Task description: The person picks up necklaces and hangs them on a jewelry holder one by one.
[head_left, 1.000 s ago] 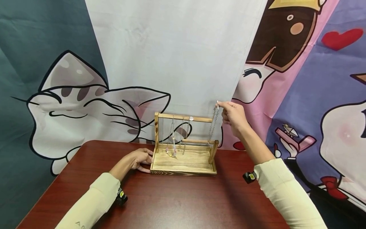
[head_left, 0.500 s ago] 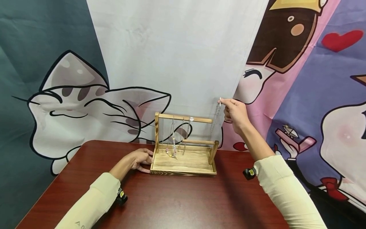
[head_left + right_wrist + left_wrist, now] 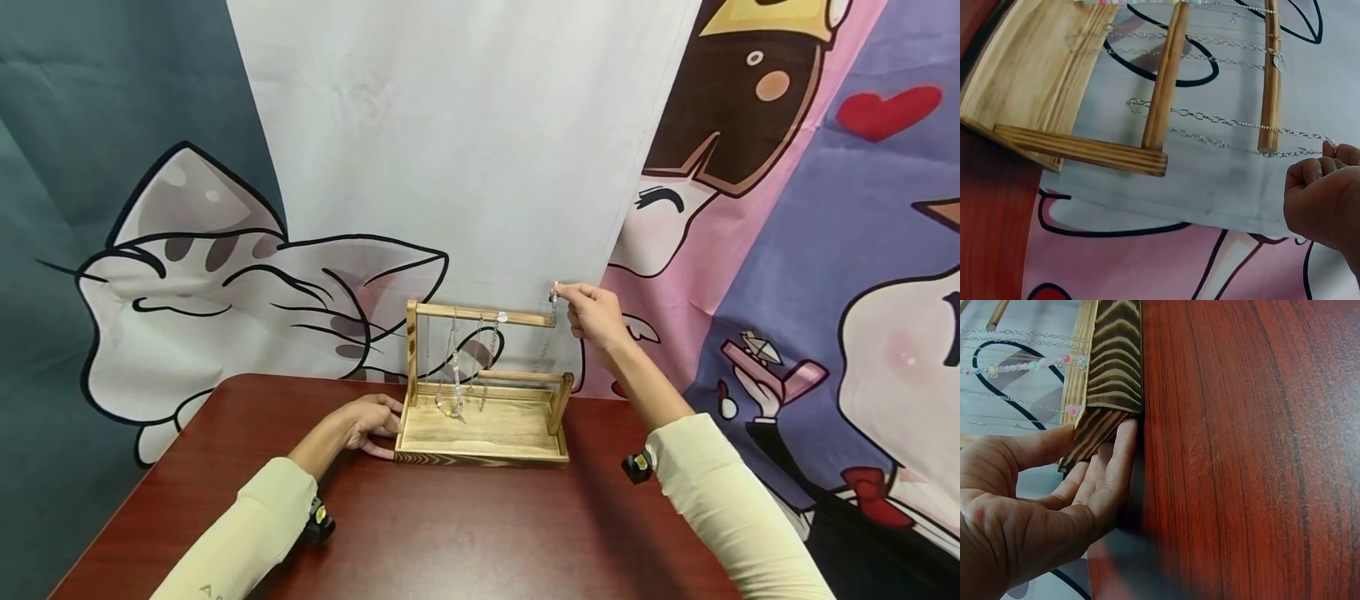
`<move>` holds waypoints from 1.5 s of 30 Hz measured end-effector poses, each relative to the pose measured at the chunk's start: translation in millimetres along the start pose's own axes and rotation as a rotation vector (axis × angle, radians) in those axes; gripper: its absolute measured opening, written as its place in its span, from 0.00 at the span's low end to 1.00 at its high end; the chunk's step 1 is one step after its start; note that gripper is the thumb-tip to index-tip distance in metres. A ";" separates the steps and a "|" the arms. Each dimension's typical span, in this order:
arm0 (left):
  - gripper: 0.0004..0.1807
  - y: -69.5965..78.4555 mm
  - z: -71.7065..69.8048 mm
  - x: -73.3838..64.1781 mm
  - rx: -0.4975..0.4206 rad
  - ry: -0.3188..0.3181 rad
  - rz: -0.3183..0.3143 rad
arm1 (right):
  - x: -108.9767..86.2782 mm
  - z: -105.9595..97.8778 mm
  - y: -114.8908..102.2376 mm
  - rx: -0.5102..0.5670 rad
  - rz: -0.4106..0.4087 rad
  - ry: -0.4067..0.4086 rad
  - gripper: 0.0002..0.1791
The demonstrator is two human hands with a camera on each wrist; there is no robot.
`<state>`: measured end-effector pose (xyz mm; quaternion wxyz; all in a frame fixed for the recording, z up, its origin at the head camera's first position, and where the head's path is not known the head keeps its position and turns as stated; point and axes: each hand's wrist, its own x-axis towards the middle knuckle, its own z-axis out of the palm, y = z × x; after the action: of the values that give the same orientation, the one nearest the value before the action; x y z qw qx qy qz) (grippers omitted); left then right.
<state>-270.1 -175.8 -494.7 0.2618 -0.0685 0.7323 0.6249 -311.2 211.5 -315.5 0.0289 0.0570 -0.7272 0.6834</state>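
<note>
On the table stands a wooden jewelry stand (image 3: 517, 429) with a tray base, a tall upper bar and a lower bar. My left hand (image 3: 373, 423) holds its left end; in the left wrist view the thumb touches the rim and the fingers lie against the end and underside. With thumb and fingers, my right hand (image 3: 596, 315) pinches the top of a silver chain necklace (image 3: 1210, 117) at the upper bar's free right end. One strand crosses the upper bar (image 3: 1270, 94) in the right wrist view; the other passes close to its tip. The chain's lower end hangs behind the lower bar.
Several necklaces hang from the upper bar, among them a beaded necklace (image 3: 456, 375) and a chain with a round pale pendant (image 3: 502, 317). A red-brown table (image 3: 450, 525) lies beneath; a printed cloth backdrop (image 3: 480, 167) hangs close behind.
My right hand first rose slightly with the chain necklace, then moved down and left to the upper bar's free end. The left hand kept its place on the stand.
</note>
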 end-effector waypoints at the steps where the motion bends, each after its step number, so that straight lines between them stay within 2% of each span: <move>1: 0.30 -0.1 0.1 -0.1 0.002 -0.001 0.000 | 0.1 1.9 1.3 -0.006 0.004 -0.001 0.13; 15: 0.30 3.3 2.2 -0.5 0.010 0.001 0.005 | -4.5 28.7 12.5 -0.040 0.037 -0.009 0.10; 23: 0.30 2.7 0.7 -2.1 0.009 0.003 0.006 | -9.0 44.0 24.2 -0.108 0.031 0.019 0.16; 33: 0.30 1.2 2.7 -0.8 -0.001 -0.008 0.012 | -20.0 45.5 39.9 -0.300 0.006 0.096 0.19; 41: 0.31 -0.4 0.5 -1.1 -0.006 -0.011 0.017 | -27.2 42.0 51.0 -0.280 0.012 0.111 0.17; 45: 0.32 -3.7 -1.8 -3.3 -0.013 -0.021 0.040 | -31.5 38.6 55.2 -0.249 0.012 0.125 0.15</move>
<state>-266.3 -179.0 -496.3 0.2563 -0.0490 0.7266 0.6356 -285.3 177.7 -376.5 0.0768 0.0058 -0.8037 0.5901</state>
